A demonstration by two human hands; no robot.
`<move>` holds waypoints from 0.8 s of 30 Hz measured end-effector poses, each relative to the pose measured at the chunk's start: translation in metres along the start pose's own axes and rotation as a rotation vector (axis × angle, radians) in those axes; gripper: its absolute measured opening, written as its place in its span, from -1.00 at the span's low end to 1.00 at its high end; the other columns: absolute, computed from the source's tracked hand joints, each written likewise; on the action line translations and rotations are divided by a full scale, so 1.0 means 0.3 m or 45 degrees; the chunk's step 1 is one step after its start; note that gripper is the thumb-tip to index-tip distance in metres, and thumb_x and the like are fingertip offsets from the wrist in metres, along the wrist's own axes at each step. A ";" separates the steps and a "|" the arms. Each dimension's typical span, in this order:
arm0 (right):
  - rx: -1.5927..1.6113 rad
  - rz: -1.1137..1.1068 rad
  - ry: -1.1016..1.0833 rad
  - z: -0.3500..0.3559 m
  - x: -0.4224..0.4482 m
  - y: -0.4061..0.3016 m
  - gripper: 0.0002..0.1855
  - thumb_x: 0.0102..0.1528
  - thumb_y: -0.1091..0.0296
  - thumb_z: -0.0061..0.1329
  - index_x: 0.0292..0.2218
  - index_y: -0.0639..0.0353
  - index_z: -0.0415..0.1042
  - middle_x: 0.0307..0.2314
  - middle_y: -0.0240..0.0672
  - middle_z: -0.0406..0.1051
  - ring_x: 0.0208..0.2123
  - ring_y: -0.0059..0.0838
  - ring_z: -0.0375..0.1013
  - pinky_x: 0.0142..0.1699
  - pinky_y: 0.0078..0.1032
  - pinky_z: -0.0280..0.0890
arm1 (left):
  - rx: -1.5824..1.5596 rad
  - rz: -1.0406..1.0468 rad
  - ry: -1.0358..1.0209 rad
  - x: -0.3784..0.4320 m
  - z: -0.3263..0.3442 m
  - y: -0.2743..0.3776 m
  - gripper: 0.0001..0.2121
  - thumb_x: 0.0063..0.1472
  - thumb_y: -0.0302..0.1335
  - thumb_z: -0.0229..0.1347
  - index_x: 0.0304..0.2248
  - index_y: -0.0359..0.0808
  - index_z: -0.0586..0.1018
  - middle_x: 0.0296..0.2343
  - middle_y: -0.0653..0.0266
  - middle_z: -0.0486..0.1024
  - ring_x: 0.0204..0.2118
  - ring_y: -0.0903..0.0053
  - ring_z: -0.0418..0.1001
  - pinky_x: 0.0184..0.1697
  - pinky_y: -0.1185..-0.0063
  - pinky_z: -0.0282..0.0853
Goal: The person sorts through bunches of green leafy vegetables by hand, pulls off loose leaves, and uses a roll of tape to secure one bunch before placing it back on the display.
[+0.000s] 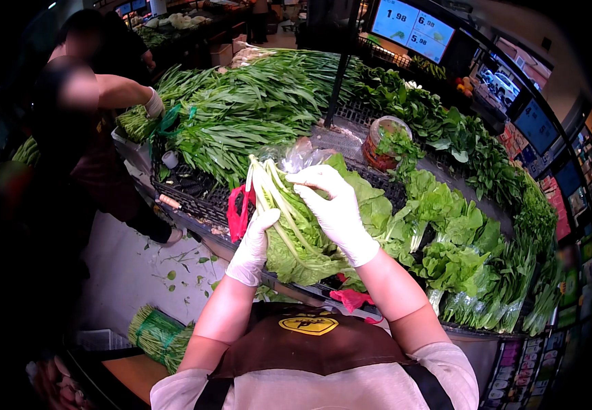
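Observation:
A bunch of pale-stemmed leafy greens [296,225] is held up in front of me, its cut stem ends pointing away and its leaves hanging toward me. My left hand [254,248], in a white glove, grips the bunch from the left with the thumb over the stems. My right hand [334,210], also gloved, is bent over the right side of the stems, thumb and fingertips close together beside them. Whether a stem is pinched there cannot be made out. A red plastic bag [238,212] shows just left of the bunch, and a clear plastic bag [303,156] lies behind it.
Long-leaved greens [255,102] are heaped on the black crate display [198,205]. Leafy bunches [449,256] line the right. A plastic tub [380,146] stands behind. At left a co-worker's gloved hand [155,104] touches greens. A tied green bundle [157,333] sits below left.

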State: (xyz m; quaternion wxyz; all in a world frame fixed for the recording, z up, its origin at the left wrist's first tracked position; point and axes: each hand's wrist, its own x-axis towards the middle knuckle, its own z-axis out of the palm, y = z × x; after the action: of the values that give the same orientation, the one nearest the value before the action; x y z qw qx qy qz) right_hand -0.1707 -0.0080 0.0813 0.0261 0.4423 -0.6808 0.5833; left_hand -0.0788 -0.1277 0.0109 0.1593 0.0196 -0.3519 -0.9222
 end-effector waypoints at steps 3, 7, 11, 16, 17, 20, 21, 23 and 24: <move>-0.122 -0.104 -0.073 0.009 -0.014 0.014 -0.79 -0.02 0.48 0.05 -0.27 0.21 0.52 -0.28 -0.26 0.46 -0.17 -0.37 0.40 -0.01 -0.47 0.25 | 0.185 -0.085 0.040 0.006 -0.002 0.003 -0.32 -0.05 -0.33 0.15 0.08 -0.33 0.22 -0.11 0.12 0.39 -0.07 0.31 0.39 0.01 0.42 0.32; -0.259 -0.285 -0.199 0.009 0.010 0.016 -0.81 0.05 0.36 -0.02 -0.27 0.17 0.52 -0.27 -0.26 0.47 -0.13 -0.17 0.38 0.05 -0.29 0.20 | 0.013 -0.055 0.022 0.009 -0.012 -0.009 -0.40 0.07 -0.33 0.08 0.09 -0.32 0.19 -0.09 0.21 0.33 -0.04 0.43 0.34 0.02 0.49 0.27; -0.400 -0.377 -0.256 0.023 -0.003 0.034 -0.73 0.06 0.26 -0.01 -0.21 0.16 0.48 -0.26 -0.22 0.47 -0.08 -0.08 0.35 0.05 -0.25 0.21 | -0.072 -0.004 0.149 -0.002 0.002 -0.013 -0.46 0.12 -0.34 0.05 0.08 -0.32 0.22 -0.10 0.18 0.36 -0.07 0.40 0.37 0.02 0.46 0.29; -0.470 -0.309 -0.300 0.042 -0.057 0.069 -0.64 0.05 0.20 0.01 -0.13 0.14 0.43 -0.07 -0.17 0.32 0.06 -0.05 0.19 0.14 -0.20 0.08 | -0.066 0.040 0.225 -0.006 0.015 -0.044 -0.51 0.19 -0.32 0.02 0.06 -0.35 0.24 -0.12 0.18 0.39 -0.10 0.43 0.39 0.00 0.48 0.31; -0.509 -0.287 -0.293 0.042 -0.067 0.073 -0.61 0.05 0.18 0.00 -0.10 0.14 0.42 -0.01 -0.14 0.27 0.10 -0.05 0.14 0.17 -0.20 0.03 | -0.065 0.041 0.264 -0.005 0.015 -0.053 -0.53 0.20 -0.31 0.02 0.04 -0.35 0.26 -0.14 0.17 0.40 -0.11 0.43 0.40 -0.01 0.49 0.31; -0.349 -0.059 -0.291 -0.009 -0.063 0.045 -0.55 0.06 0.16 -0.01 -0.03 0.10 0.37 0.05 -0.12 0.19 0.15 -0.06 0.05 0.23 -0.25 -0.06 | -0.137 -0.070 0.188 -0.014 -0.020 -0.057 -0.57 0.19 -0.32 0.00 0.00 -0.36 0.29 -0.19 0.15 0.44 -0.13 0.41 0.41 0.00 0.47 0.30; -0.327 0.027 -0.241 -0.049 -0.043 0.017 -0.52 0.07 0.16 -0.02 0.02 0.07 0.33 0.06 -0.17 0.18 0.18 -0.16 0.01 0.27 -0.28 -0.14 | -0.032 -0.070 0.250 -0.020 -0.023 -0.036 -0.58 0.18 -0.33 0.00 -0.03 -0.39 0.29 -0.26 0.13 0.47 -0.15 0.37 0.43 0.01 0.44 0.29; -0.281 -0.037 0.036 -0.176 -0.027 0.039 -0.59 0.08 0.29 -0.01 -0.01 0.09 0.37 0.02 -0.24 0.26 0.12 -0.33 0.16 0.22 -0.36 -0.01 | -0.059 -0.022 0.237 -0.025 -0.028 -0.013 -0.57 0.18 -0.34 0.01 -0.03 -0.42 0.28 -0.29 0.13 0.48 -0.15 0.34 0.43 0.02 0.41 0.29; -0.238 -0.027 0.235 -0.226 -0.030 0.032 -0.66 0.04 0.39 0.03 -0.11 0.17 0.43 -0.16 -0.25 0.41 -0.04 -0.33 0.32 0.11 -0.42 0.15 | -0.100 0.002 0.278 -0.039 -0.048 0.007 -0.58 0.18 -0.36 0.02 -0.03 -0.41 0.29 -0.30 0.14 0.48 -0.14 0.34 0.43 0.03 0.40 0.29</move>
State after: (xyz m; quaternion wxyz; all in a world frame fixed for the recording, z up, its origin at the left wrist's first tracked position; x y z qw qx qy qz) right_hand -0.2038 0.0520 0.0906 0.1358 0.3897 -0.7221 0.5552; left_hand -0.0651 -0.1349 0.0005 0.1980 0.1133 -0.2960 -0.9276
